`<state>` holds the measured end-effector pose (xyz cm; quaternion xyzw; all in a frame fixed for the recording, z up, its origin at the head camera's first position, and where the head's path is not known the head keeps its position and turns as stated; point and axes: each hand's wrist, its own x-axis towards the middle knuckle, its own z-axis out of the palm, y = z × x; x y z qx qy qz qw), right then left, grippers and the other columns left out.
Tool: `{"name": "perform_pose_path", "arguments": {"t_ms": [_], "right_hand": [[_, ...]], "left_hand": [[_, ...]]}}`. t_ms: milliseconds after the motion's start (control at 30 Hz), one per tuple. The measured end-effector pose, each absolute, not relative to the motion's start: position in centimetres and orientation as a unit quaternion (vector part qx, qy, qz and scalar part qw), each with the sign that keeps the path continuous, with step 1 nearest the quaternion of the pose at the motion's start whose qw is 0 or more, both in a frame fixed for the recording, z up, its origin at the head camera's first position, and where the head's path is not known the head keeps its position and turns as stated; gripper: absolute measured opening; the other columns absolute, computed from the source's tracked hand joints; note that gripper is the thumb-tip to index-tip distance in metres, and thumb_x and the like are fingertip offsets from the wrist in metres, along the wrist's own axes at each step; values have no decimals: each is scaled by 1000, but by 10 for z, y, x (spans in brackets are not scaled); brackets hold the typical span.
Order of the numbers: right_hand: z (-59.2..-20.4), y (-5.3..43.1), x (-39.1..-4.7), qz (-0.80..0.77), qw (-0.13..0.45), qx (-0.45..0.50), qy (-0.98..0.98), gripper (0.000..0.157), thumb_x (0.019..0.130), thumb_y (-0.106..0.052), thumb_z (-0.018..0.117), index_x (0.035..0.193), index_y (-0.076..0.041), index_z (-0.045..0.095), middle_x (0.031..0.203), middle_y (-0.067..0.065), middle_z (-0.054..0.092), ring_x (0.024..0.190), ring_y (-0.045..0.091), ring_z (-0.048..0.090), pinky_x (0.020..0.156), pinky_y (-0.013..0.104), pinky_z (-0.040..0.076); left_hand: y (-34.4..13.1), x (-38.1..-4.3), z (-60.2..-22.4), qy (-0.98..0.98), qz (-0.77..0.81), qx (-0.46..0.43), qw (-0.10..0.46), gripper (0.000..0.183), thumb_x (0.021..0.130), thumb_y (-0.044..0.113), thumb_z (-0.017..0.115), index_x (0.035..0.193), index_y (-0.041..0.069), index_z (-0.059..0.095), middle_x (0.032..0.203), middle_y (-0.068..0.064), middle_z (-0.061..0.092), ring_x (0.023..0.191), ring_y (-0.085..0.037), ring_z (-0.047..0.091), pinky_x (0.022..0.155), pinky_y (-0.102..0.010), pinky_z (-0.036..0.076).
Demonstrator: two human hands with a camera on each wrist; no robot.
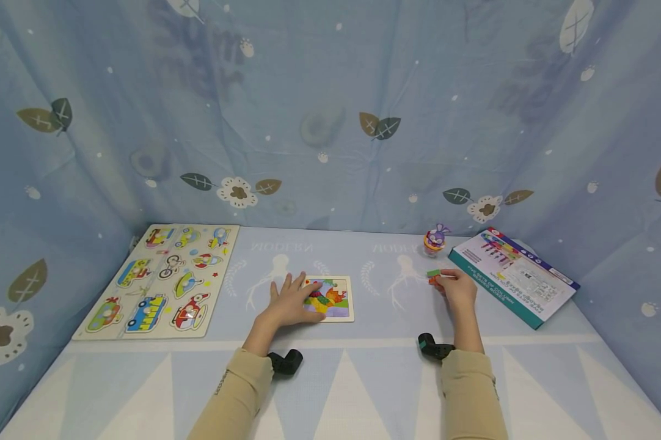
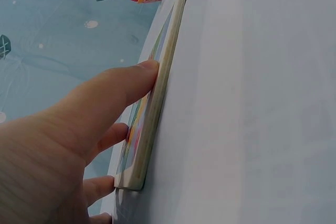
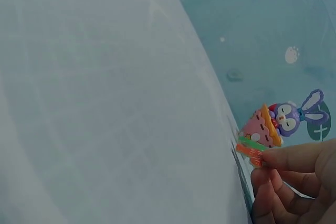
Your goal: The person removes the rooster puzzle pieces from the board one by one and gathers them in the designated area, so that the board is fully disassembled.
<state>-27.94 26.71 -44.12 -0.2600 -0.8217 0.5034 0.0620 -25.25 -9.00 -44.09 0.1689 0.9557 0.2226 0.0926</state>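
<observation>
My left hand (image 1: 291,301) rests with spread fingers across the left side of a small picture puzzle (image 1: 338,311) in a pale wooden frame. In the left wrist view, the thumb presses on the near edge of the puzzle (image 2: 164,72) and the fingertips touch its left side. To the right, my right hand (image 1: 459,290) pinches a small orange-and-green piece (image 3: 252,149) between thumb and index finger. The other right fingers are curled beneath. Just behind that piece stands a purple rabbit figure (image 1: 435,240) in a pink-and-orange cup.
A large wooden vehicle puzzle board (image 1: 167,278) lies on the left of the table (image 1: 319,360). On the right lies a teal-and-white box (image 1: 514,275), its long side close to the right hand. A blue patterned curtain (image 1: 319,171) hangs along the table's back edge.
</observation>
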Motion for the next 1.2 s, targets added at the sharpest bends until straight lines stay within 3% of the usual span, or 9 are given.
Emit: {"name": "perform_pose_path", "arguments": {"t_ms": [533, 767, 1067, 1200], "right_hand": [[-444, 271, -277, 464, 80, -281, -836, 30, 87, -15, 60, 113, 0, 61, 101, 15, 58, 72, 14, 52, 49, 15, 38], [-443, 270, -278, 474, 87, -273, -833, 34, 87, -18, 62, 116, -2, 60, 94, 10, 56, 64, 9, 52, 49, 15, 39], [-434, 255, -286, 603, 57, -233, -761, 38, 91, -18, 57, 126, -4, 53, 101, 5, 57, 77, 9, 57, 66, 17, 50], [-433, 248, -287, 616, 53, -214, -756, 37, 91, -15, 56, 126, -3, 53, 102, 5, 57, 75, 6, 58, 67, 16, 50]], "left_hand": [[-90, -251, -440, 956, 222, 168, 96, 73, 76, 49, 69, 139, 22, 44, 152, -18, 18, 138, -45, 5, 103, -68, -3], [-90, -251, -440, 955, 225, 168, 91, 72, 76, 49, 69, 139, 22, 44, 152, -18, 18, 138, -45, 6, 102, -68, -2], [-90, -251, -440, 957, 220, 167, 91, 73, 76, 50, 69, 139, 23, 43, 152, -18, 18, 137, -45, 6, 102, -68, -2], [-90, -251, -440, 957, 219, 167, 93, 74, 76, 50, 69, 139, 22, 43, 151, -18, 19, 137, -46, 7, 102, -68, -1]]}}
